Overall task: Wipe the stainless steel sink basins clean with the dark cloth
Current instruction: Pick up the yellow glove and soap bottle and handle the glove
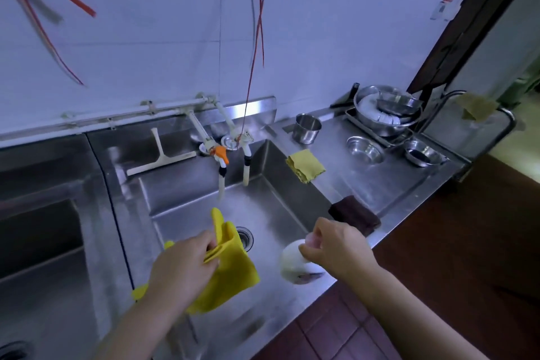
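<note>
The dark brown cloth [355, 215] lies folded on the counter at the right rim of the middle sink basin [274, 207]. My left hand [181, 269] grips a bright yellow cloth [230, 269] above that basin, near the drain [245, 238]. My right hand [336, 248] holds a white bottle [295, 261] with a pink cap, tilted over the basin's front right corner. A second basin [43, 242] sits at the left.
Two taps [233, 155] hang over the back of the basin. A squeegee [160, 155] lies behind it. A folded yellow-green cloth [305, 165] sits on the rim; a steel cup [306, 128], bowls [365, 149] and a dish rack [385, 108] stand on the counter.
</note>
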